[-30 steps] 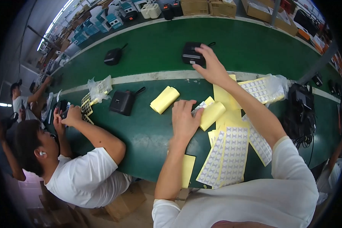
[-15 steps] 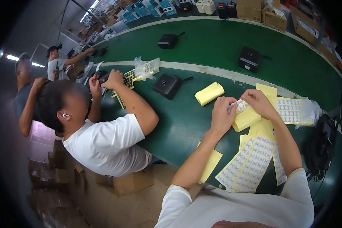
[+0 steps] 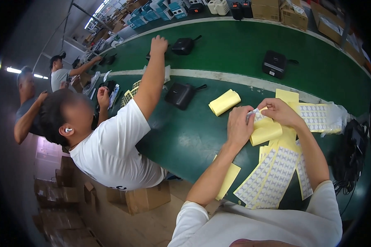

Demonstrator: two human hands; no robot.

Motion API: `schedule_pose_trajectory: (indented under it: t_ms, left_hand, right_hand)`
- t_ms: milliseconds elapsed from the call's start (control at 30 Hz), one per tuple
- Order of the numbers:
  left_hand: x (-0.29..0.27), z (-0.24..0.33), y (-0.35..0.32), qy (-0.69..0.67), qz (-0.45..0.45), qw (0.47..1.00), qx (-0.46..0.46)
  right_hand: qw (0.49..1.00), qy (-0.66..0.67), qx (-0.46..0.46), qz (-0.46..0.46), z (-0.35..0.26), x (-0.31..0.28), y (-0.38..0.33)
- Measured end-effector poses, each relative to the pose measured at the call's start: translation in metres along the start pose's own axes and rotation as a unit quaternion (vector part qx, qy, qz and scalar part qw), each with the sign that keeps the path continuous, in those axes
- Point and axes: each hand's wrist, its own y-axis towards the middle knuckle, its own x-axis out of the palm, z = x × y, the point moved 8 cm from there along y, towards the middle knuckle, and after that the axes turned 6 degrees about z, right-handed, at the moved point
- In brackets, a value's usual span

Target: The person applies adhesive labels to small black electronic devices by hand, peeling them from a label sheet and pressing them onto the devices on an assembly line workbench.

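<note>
My left hand [image 3: 240, 125] is closed on the left edge of a yellow-backed sticker sheet [image 3: 266, 133], which curls over toward me. My right hand [image 3: 282, 112] pinches at the sheet's upper end, close to the left fingertips. Small white stickers show there between the hands; whether one has come loose is too small to tell. Under my right forearm several sticker sheets [image 3: 272, 177] lie fanned out, printed in rows on yellow backing. A folded yellow sheet [image 3: 224, 102] rests left of my left hand. Another yellow sheet [image 3: 229, 181] sticks out beside my left forearm.
Plastic film [image 3: 336, 118] partly covers more stickers [image 3: 312, 117] at the right, near black cables [image 3: 350, 150]. A black device [image 3: 181, 95] with a strap sits left on the green table; others [image 3: 275, 64] stand on the green belt beyond. A co-worker [image 3: 111, 148] sits at my left.
My hands stay at the sheet, shifting slightly, and the right fingers have drawn closer to the left. The co-worker's arm has stretched out over the belt, reaching a black device.
</note>
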Motion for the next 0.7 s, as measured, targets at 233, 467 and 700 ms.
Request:
schedule_pose_trajectory:
  t_ms: [233, 467, 700]
  left_hand:
    - [-0.001, 0.021, -0.001, 0.035, 0.025, 0.994, 0.103]
    - [-0.015, 0.009, 0.003, -0.143, 0.082, 0.986, -0.005]
    - [-0.012, -0.001, -0.001, -0.165, 0.073, 0.982, -0.056]
  right_hand:
    - [1.000, -0.003, -0.018, 0.010, 0.014, -0.002, 0.006]
    - [0.945, -0.163, -0.252, 0.132, -0.044, -0.008, -0.015]
    - [0.973, -0.083, -0.199, 0.081, -0.044, 0.006, -0.013]
